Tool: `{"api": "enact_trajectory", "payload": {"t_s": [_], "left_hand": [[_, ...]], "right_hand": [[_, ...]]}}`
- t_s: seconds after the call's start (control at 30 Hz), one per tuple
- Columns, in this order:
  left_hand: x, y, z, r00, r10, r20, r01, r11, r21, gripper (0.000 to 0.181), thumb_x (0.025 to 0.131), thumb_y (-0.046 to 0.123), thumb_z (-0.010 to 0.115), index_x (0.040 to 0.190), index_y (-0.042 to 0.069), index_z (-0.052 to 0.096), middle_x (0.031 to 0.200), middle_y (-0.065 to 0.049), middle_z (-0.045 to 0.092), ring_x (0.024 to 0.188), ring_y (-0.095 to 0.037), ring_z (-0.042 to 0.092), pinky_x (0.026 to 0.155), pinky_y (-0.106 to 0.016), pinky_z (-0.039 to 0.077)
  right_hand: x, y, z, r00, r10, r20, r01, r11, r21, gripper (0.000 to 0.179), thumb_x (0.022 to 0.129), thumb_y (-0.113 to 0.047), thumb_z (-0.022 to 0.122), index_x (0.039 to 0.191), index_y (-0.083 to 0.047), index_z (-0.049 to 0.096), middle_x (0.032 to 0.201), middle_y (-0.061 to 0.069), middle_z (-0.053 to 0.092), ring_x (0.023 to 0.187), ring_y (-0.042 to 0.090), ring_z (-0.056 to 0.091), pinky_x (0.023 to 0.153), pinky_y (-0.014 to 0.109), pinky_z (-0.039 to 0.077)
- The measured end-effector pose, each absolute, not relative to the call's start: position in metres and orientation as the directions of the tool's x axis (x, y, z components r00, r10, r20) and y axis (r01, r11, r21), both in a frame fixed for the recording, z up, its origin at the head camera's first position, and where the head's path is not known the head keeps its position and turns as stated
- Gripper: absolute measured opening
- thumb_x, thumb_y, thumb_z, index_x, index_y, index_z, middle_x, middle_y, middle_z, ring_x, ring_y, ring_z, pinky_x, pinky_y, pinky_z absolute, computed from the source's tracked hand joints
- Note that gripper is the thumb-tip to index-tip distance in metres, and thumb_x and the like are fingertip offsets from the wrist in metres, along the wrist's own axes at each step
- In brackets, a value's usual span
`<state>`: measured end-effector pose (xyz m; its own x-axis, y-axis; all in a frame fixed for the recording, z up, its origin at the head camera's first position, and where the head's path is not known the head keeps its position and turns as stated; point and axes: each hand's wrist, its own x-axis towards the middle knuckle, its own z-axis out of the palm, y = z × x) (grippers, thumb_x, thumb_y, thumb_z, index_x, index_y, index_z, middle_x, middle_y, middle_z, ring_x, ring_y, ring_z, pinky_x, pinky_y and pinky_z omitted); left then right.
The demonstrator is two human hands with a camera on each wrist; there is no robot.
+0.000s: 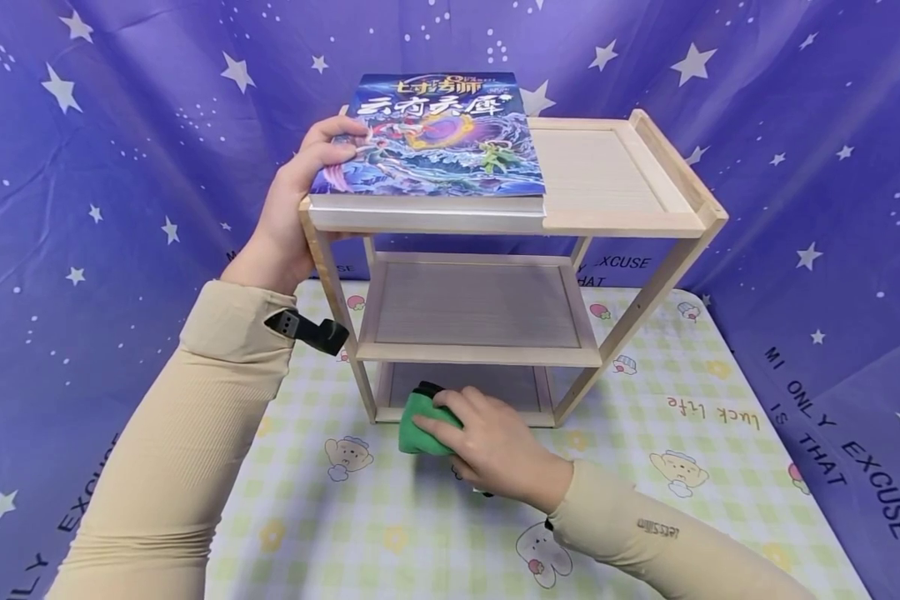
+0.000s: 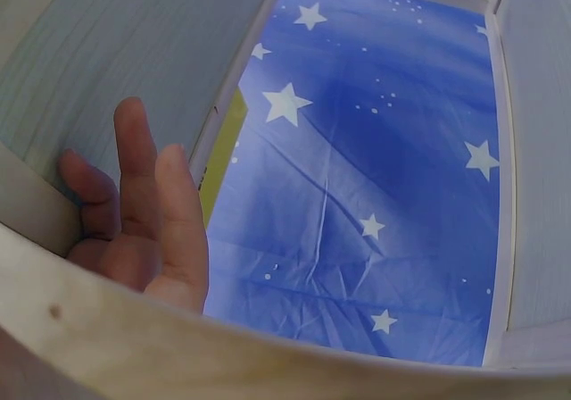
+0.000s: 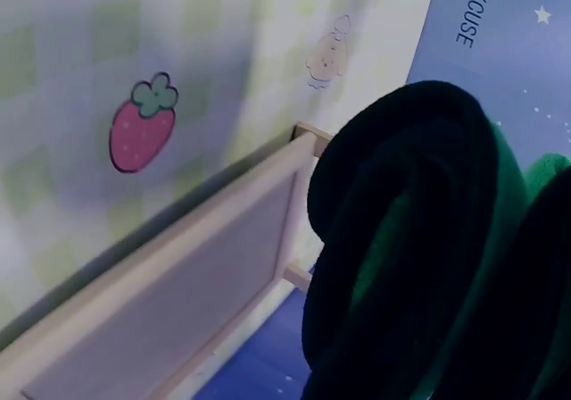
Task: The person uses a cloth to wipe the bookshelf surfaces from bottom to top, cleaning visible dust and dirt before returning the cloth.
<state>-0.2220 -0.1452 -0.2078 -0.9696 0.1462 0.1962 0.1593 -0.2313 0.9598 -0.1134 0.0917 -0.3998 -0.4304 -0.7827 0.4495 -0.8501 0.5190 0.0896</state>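
A three-tier wooden shelf [image 1: 435,354] stands on the table, with a thick, colourful book [image 1: 450,158] lying flat on the left part of its top board. My left hand [image 1: 288,196] grips the shelf's upper left end, two digits on the book's cover. In the left wrist view, other fingers [image 2: 183,221] reach beneath the top board. My right hand [image 1: 495,446] holds a folded green and black cloth item [image 1: 427,425] low in front of the bottom tier. Close up in the right wrist view, its dark folds [image 3: 401,257] hide the right fingers.
A checked tablecloth [image 1: 307,533] with cartoon prints covers the table. Purple fabric with white stars [image 1: 157,150] hangs behind and at both sides. The middle tier [image 1: 480,304] holds nothing visible. A raised end rail [image 1: 678,167] borders the top board's right side.
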Motion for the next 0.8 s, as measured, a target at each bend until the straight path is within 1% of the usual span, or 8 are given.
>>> {"api": "enact_trajectory", "payload": {"t_s": [0.13, 0.3, 0.5, 0.63, 0.73, 0.8], "left_hand": [[-0.221, -0.146, -0.208, -0.972, 0.140, 0.189, 0.153, -0.231, 0.961, 0.021, 0.093, 0.028, 0.050, 0.111, 0.032, 0.059, 0.147, -0.003, 0.036, 0.110, -0.025, 0.053, 0.085, -0.034, 0.041], [-0.221, -0.145, -0.208, -0.971, 0.140, 0.192, 0.157, -0.225, 0.962, 0.021, 0.093, 0.028, 0.050, 0.111, 0.033, 0.059, 0.147, -0.003, 0.036, 0.112, -0.025, 0.052, 0.087, -0.034, 0.040], [-0.223, -0.145, -0.209, -0.971, 0.136, 0.197, 0.163, -0.228, 0.960, 0.022, 0.092, 0.029, 0.051, 0.112, 0.033, 0.059, 0.148, -0.002, 0.036, 0.112, -0.026, 0.051, 0.087, -0.035, 0.039], [-0.223, -0.145, -0.209, -0.971, 0.136, 0.198, 0.164, -0.228, 0.960, 0.022, 0.093, 0.028, 0.050, 0.112, 0.033, 0.059, 0.148, -0.003, 0.036, 0.111, -0.026, 0.052, 0.086, -0.034, 0.040], [-0.223, -0.145, -0.209, -0.971, 0.137, 0.197, 0.162, -0.229, 0.960, 0.022, 0.093, 0.028, 0.050, 0.112, 0.033, 0.059, 0.147, -0.003, 0.037, 0.109, -0.025, 0.053, 0.085, -0.034, 0.040], [-0.223, -0.145, -0.209, -0.971, 0.136, 0.196, 0.162, -0.229, 0.960, 0.022, 0.093, 0.028, 0.050, 0.112, 0.033, 0.059, 0.147, -0.003, 0.037, 0.109, -0.025, 0.053, 0.085, -0.034, 0.040]], "right_hand": [[-0.114, 0.092, -0.392, -0.404, -0.770, 0.494, -0.855, 0.510, 0.097, 0.059, 0.068, -0.013, 0.081, 0.125, -0.017, 0.067, 0.118, 0.011, 0.062, 0.089, 0.023, 0.060, 0.070, 0.032, 0.055], [-0.114, 0.093, -0.382, -0.368, -0.736, 0.568, -0.862, 0.499, 0.089, 0.061, 0.065, -0.010, 0.081, 0.125, -0.016, 0.067, 0.116, 0.011, 0.062, 0.088, 0.024, 0.060, 0.070, 0.032, 0.055], [-0.115, 0.093, -0.372, -0.368, -0.677, 0.638, -0.855, 0.516, 0.055, 0.054, 0.070, -0.010, 0.076, 0.123, -0.014, 0.068, 0.116, 0.013, 0.063, 0.088, 0.025, 0.061, 0.069, 0.034, 0.055], [-0.120, 0.094, -0.367, -0.366, -0.606, 0.707, -0.835, 0.549, 0.039, 0.050, 0.071, -0.009, 0.068, 0.121, -0.013, 0.069, 0.112, 0.014, 0.064, 0.085, 0.026, 0.061, 0.066, 0.036, 0.054], [-0.126, 0.095, -0.364, -0.358, -0.544, 0.759, -0.814, 0.580, 0.032, 0.051, 0.068, -0.007, 0.060, 0.118, -0.012, 0.070, 0.109, 0.015, 0.064, 0.078, 0.026, 0.059, 0.062, 0.037, 0.053], [-0.130, 0.096, -0.361, -0.356, -0.506, 0.786, -0.796, 0.605, 0.030, 0.048, 0.070, -0.008, 0.058, 0.116, -0.012, 0.070, 0.107, 0.016, 0.064, 0.075, 0.027, 0.059, 0.059, 0.038, 0.052]]}}
